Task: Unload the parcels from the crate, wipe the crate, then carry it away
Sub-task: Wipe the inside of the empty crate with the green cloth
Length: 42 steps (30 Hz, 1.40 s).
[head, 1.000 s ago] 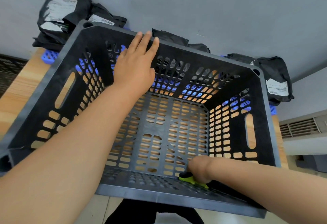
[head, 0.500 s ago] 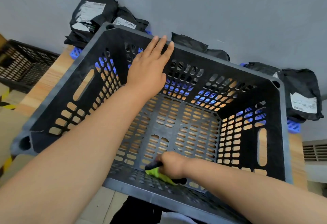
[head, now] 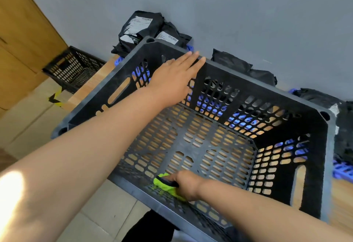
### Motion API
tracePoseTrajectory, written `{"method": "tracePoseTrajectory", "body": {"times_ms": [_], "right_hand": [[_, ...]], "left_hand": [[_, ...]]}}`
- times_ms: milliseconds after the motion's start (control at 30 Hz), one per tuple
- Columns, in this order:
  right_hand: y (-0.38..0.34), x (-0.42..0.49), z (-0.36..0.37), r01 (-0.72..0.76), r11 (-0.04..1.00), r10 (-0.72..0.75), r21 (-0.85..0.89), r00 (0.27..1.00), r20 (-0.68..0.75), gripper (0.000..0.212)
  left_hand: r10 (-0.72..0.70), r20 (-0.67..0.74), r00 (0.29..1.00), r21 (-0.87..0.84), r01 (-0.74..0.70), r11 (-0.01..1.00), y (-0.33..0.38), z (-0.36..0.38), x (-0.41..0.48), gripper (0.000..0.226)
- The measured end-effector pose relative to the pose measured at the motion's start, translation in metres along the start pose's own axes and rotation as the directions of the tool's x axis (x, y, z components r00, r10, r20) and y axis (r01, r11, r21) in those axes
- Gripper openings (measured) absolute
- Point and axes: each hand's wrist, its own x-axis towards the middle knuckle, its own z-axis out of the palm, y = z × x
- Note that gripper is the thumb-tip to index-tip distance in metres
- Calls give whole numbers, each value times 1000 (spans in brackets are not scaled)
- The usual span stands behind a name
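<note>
The left hand (head: 172, 81) lies flat against the far side of the black crate (head: 267, 90), fingers straight and close together, the tips reaching over the top rim. It presses rather than grips; nothing is curled round the edge. The right hand (head: 188, 184) is down inside, at the near edge of the slotted bottom, with its fingers bunched tight around a bright green cloth (head: 164, 185) that is pushed against the floor of the crate where it meets the near wall. The two hands are well apart, one high at the back, one low at the front.

The crate holds nothing but that hand and cloth. It sits on a wooden table (head: 89, 84), and its near side hangs out past the table edge over the floor tiles (head: 95, 213). The black parcels (head: 141, 28) are stacked behind it against the grey wall (head: 248, 12), more of them along the back and at the far right, some touching the crate's far rim. So the back is hemmed in. Blue plastic grating (head: 342, 171) shows under the parcels on the right and through the slots.

To the left there is open table, then a second black crate (head: 70, 68) beside a wooden panel (head: 23, 31).
</note>
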Motion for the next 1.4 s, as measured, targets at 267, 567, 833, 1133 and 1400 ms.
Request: {"method": "tracePoseTrajectory", "body": {"times_ms": [267, 567, 833, 1133, 1400], "right_hand": [[-4, 8, -2, -23, 1000, 23, 7, 999, 27, 47], [-32, 41, 1, -116, 990, 125, 83, 986, -112, 13], [-75, 74, -29, -85, 990, 95, 114, 992, -79, 41], [-131, 118, -39, 18, 962, 57, 274, 964, -261, 34], [-108, 87, -36, 54, 978, -25, 204, 989, -143, 40]], "left_hand": [[-83, 5, 997, 206, 80, 975, -82, -13, -31, 75], [-82, 106, 991, -26, 85, 996, -120, -11, -34, 65], [-62, 59, 996, -54, 65, 996, -122, -13, -38, 59], [-54, 26, 998, -111, 57, 992, -128, -3, -36, 56], [-50, 18, 999, -124, 52, 991, -127, -4, -35, 50]]}}
